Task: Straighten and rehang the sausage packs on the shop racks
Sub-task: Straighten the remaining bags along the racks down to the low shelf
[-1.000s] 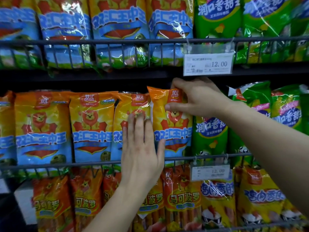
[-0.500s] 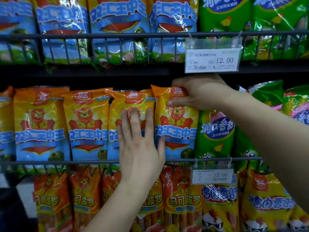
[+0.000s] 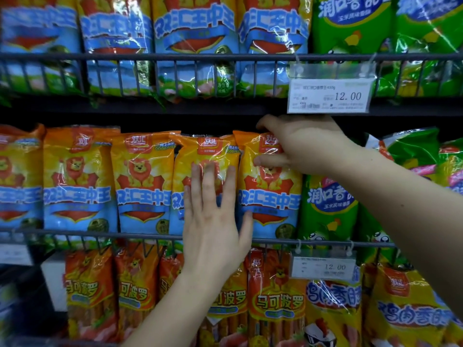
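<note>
Shop racks of dark wire fill the view, rows of sausage packs standing behind each rail, and the upper price tag (image 3: pixel 330 95) serves as the landmark. Directly below that tag, the right hand (image 3: pixel 304 146) pinches the top of an orange-and-blue pack (image 3: pixel 270 199), thumb on its front and fingers curled over its upper edge. Below and left of the tag, the left hand (image 3: pixel 213 221) lies flat with straight fingers, pressing on the neighbouring pack (image 3: pixel 206 149) and holding nothing. Green packs (image 3: pixel 328 209) stand just right of the gripped one, lower than the tag. The step in hand looks like seating the gripped pack squarely in its row; the next move probably calls for settling its foot behind the rail (image 3: pixel 100 231) and letting go without it tipping forward, while the flat hand keeps the neighbour back. Compared with a second ago, the gripped pack no longer leans over its neighbour but stands nearly upright and level with the row; both hands keep much the same hold.
</note>
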The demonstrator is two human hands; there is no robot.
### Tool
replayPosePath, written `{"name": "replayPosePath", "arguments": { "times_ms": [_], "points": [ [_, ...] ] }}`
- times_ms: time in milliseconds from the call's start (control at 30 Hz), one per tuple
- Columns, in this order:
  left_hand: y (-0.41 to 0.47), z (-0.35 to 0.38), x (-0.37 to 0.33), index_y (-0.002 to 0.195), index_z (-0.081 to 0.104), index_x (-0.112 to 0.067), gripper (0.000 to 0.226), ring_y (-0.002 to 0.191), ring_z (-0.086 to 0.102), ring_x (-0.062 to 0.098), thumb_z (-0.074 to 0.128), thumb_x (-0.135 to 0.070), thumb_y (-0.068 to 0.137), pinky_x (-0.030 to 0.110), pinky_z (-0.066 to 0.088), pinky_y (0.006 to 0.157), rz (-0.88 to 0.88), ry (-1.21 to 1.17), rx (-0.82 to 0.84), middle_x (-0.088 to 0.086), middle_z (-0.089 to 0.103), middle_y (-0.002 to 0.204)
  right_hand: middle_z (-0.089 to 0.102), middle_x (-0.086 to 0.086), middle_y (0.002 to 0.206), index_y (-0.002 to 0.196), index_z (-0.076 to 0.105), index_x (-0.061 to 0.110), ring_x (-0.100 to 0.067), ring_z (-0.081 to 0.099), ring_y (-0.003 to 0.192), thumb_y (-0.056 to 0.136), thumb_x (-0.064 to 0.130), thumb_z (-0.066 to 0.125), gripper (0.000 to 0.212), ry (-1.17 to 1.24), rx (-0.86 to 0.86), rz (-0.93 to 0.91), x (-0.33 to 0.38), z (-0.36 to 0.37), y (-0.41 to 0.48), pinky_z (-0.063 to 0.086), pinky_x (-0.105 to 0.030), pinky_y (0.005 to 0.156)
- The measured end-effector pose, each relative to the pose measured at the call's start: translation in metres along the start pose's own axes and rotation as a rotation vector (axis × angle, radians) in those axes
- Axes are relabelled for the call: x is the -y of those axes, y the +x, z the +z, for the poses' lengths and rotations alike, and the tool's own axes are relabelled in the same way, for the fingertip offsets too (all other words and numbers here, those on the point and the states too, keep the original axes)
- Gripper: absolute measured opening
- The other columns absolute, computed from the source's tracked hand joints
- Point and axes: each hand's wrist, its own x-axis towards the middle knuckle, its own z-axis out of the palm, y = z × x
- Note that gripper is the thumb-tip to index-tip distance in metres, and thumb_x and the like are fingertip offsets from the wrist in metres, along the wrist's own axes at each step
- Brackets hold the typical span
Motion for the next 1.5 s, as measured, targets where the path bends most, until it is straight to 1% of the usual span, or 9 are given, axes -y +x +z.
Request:
{"name": "replayPosePath", "arguments": {
  "times_ms": [67, 233, 400, 600, 767, 933, 1100, 1300, 1500],
  "points": [
    [-0.004, -0.005, 0.005, 0.153, 0.028, -0.018, 0.070, 0.151, 0.005, 0.033, 0.043, -0.050, 0.093, 0.055, 0.025, 0.118, -0.028, -0.011, -0.025, 0.014, 0.016, 0.159, 0.054, 0.002, 0.134, 0.147, 0.031, 0.030, -0.025, 0.056, 0.117, 0.086, 0.067, 0.053, 0.074, 0.004, -0.072, -0.039, 0.008, 0.000, -0.005, 0.043, -0.037, 0.079],
    [-0.015, -0.019, 0.020, 0.148, 0.034, -0.014, 0.068, 0.137, 0.029, 0.041, 0.056, -0.045, 0.091, 0.054, 0.040, 0.105, -0.186, 0.005, -0.058, 0.017, 0.023, 0.149, 0.051, 0.001, 0.144, 0.148, 0.038, 0.024, -0.024, 0.048, 0.131, 0.090, 0.056, 0.049, 0.067, 0.078, -0.207, -0.214, 0.037, -0.001, -0.006, 0.042, -0.042, 0.099],
    [-0.022, -0.029, 0.030, 0.149, 0.029, -0.009, 0.079, 0.127, 0.038, 0.036, 0.060, -0.048, 0.087, 0.046, 0.043, 0.100, -0.300, -0.013, 0.023, 0.018, 0.034, 0.140, 0.050, -0.003, 0.146, 0.150, 0.032, 0.020, -0.027, 0.047, 0.133, 0.095, 0.061, 0.044, 0.070, 0.045, -0.074, -0.242, 0.062, -0.007, 0.023, 0.032, -0.045, 0.110],
    [-0.019, -0.041, 0.035, 0.147, 0.029, -0.006, 0.080, 0.122, 0.049, 0.029, 0.054, -0.055, 0.090, 0.036, 0.047, 0.088, -0.345, 0.011, 0.108, 0.010, 0.040, 0.136, 0.062, -0.008, 0.125, 0.138, 0.042, 0.018, -0.031, 0.056, 0.118, 0.099, 0.063, 0.031, 0.060, -0.036, 0.090, -0.189, 0.076, -0.010, 0.050, 0.028, -0.050, 0.109],
    [-0.013, -0.048, 0.034, 0.139, 0.030, -0.010, 0.071, 0.096, 0.063, 0.024, 0.045, -0.061, 0.092, 0.026, 0.036, 0.060, -0.310, 0.146, 0.177, 0.007, 0.047, 0.126, 0.067, -0.005, 0.113, 0.131, 0.043, 0.021, -0.030, 0.061, 0.109, 0.099, 0.063, 0.029, 0.054, -0.032, 0.052, -0.178, 0.077, 0.000, 0.057, 0.024, -0.053, 0.110],
    [-0.006, -0.052, 0.035, 0.130, 0.037, -0.011, 0.063, 0.090, 0.066, 0.027, 0.047, -0.060, 0.093, 0.028, 0.035, 0.057, -0.283, 0.144, 0.170, 0.004, 0.053, 0.115, 0.067, -0.005, 0.104, 0.128, 0.046, 0.023, -0.031, 0.062, 0.103, 0.099, 0.062, 0.032, 0.051, 0.015, -0.003, -0.138, 0.081, 0.001, 0.058, 0.026, -0.049, 0.107],
    [-0.001, -0.050, 0.036, 0.127, 0.038, -0.011, 0.061, 0.089, 0.066, 0.028, 0.048, -0.060, 0.093, 0.030, 0.037, 0.057, -0.285, 0.081, 0.157, 0.004, 0.054, 0.114, 0.068, -0.005, 0.108, 0.124, 0.050, 0.026, -0.031, 0.062, 0.104, 0.097, 0.065, 0.035, 0.051, 0.056, -0.060, -0.089, 0.084, 0.000, 0.061, 0.028, -0.046, 0.104],
    [0.003, -0.049, 0.036, 0.120, 0.039, -0.011, 0.055, 0.082, 0.065, 0.025, 0.050, -0.057, 0.093, 0.027, 0.033, 0.050, -0.266, 0.037, 0.151, -0.002, 0.044, 0.096, 0.067, -0.005, 0.107, 0.124, 0.051, 0.025, -0.033, 0.062, 0.102, 0.096, 0.067, 0.034, 0.053, 0.009, -0.085, -0.100, 0.085, 0.001, 0.061, 0.030, -0.045, 0.100],
    [-0.001, -0.044, 0.042, 0.132, 0.034, -0.006, 0.067, 0.084, 0.066, 0.026, 0.048, -0.058, 0.093, 0.029, 0.040, 0.054, -0.239, 0.050, 0.177, 0.004, 0.055, 0.108, 0.068, -0.006, 0.105, 0.128, 0.047, 0.021, -0.033, 0.063, 0.100, 0.097, 0.066, 0.031, 0.057, -0.084, -0.023, -0.168, 0.086, -0.001, 0.060, 0.029, -0.047, 0.103]
  ]
}}
